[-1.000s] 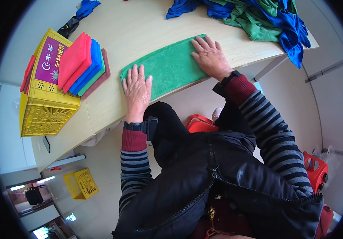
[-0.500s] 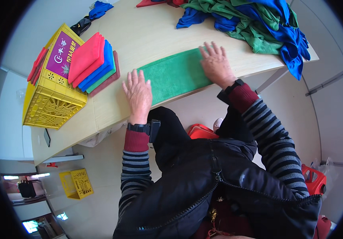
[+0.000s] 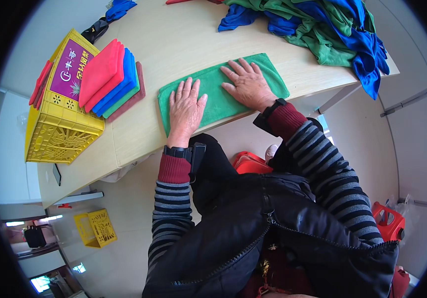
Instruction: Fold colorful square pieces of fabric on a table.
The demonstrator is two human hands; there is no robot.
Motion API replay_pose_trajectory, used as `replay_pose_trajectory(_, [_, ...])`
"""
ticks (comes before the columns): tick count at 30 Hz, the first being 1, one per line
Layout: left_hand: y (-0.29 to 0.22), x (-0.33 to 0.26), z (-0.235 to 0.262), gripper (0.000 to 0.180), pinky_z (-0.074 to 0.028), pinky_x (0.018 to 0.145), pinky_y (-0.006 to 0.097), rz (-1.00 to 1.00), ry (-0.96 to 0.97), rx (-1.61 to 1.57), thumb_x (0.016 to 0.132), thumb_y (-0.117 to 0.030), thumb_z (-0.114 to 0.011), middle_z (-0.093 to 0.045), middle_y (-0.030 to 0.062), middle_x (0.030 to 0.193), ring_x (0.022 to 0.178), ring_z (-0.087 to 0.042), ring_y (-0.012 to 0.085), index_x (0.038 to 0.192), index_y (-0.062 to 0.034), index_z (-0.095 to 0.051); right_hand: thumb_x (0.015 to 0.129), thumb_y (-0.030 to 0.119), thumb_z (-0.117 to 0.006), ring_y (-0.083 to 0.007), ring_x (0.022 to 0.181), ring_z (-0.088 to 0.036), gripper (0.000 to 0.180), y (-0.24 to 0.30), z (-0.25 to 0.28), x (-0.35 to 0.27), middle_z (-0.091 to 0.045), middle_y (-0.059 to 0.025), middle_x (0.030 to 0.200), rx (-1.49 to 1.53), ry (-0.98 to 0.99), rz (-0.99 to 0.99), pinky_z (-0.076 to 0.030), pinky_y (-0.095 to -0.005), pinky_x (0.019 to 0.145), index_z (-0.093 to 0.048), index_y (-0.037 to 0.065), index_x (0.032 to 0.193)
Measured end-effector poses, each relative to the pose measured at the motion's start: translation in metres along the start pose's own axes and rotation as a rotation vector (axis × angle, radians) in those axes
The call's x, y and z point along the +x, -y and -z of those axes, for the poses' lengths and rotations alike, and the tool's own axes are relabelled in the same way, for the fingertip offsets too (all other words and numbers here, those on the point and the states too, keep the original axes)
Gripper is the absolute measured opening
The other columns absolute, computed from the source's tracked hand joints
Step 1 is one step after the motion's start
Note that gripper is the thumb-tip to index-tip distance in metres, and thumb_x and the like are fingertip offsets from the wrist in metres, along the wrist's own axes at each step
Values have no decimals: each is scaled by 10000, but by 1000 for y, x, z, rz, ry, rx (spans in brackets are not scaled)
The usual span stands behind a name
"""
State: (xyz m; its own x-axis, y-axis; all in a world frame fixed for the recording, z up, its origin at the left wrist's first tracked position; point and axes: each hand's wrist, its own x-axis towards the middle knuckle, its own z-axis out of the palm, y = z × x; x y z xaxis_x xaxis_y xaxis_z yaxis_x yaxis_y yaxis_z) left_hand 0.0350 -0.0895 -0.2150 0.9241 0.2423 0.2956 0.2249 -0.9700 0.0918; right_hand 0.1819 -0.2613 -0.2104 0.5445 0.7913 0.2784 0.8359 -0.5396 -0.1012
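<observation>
A folded green cloth (image 3: 213,79) lies flat near the front edge of a pale wooden table (image 3: 173,39). My left hand (image 3: 186,107) rests palm down on its left half, fingers spread. My right hand (image 3: 245,82) lies palm down on its right half, fingers also spread. Both hands press on the cloth and grip nothing. To the left sits a stack of folded cloths (image 3: 111,79) in red, blue, green and dark red.
A yellow plastic crate (image 3: 59,129) stands at the table's left end beside the stack. A heap of loose green and blue cloths (image 3: 332,30) fills the far right of the table. Another yellow crate (image 3: 94,227) and red stools (image 3: 389,218) stand on the floor.
Both hands have slid closer together on the green cloth, the right hand moving left. The view has shifted so the table sits lower in the picture.
</observation>
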Motion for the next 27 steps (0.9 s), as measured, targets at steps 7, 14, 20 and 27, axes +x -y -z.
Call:
replay_pose_trajectory(7, [13, -11, 8, 557, -229, 1195, 498, 58, -18, 3, 1024, -415, -464, -377, 119, 1571, 1467, -319, 288, 1504, -136, -414, 1030, 520, -372, -322, 1483, -276, 596, -35, 13, -14, -372, -101, 1576, -76, -15, -164, -220, -522, 1198, -401, 178, 1517])
replay_pose_trajectory(14, [-67, -32, 136, 232, -415, 1072, 476, -267, -205, -575, 982, -133, -584, -701, 92, 1005, 979, -661, 271, 1191, -63, -658, 1003, 480, -464, -339, 1458, -320, 570, -36, 10, -17, -425, -114, 1539, -73, -31, -198, -256, -530, 1176, -468, 142, 1463])
replay_pose_trajectory(20, [-175, -64, 244, 233, -531, 663, 396, -887, -280, -1014, 755, -213, -657, -547, 42, 722, 644, -591, 234, 958, -98, -665, 984, 436, -503, -337, 1435, -357, 531, -17, 7, -26, -467, -111, 1500, -24, -182, -79, -265, -519, 1175, -520, 117, 1408])
replay_pose_trajectory(27, [-189, -47, 237, 273, -547, 641, 384, -926, -202, -1090, 754, -290, -705, -594, 58, 738, 656, -611, 231, 911, -73, -651, 998, 418, -488, -317, 1433, -370, 519, -22, -4, -27, -475, -107, 1502, -36, -194, -138, -261, -467, 1190, -510, 118, 1421])
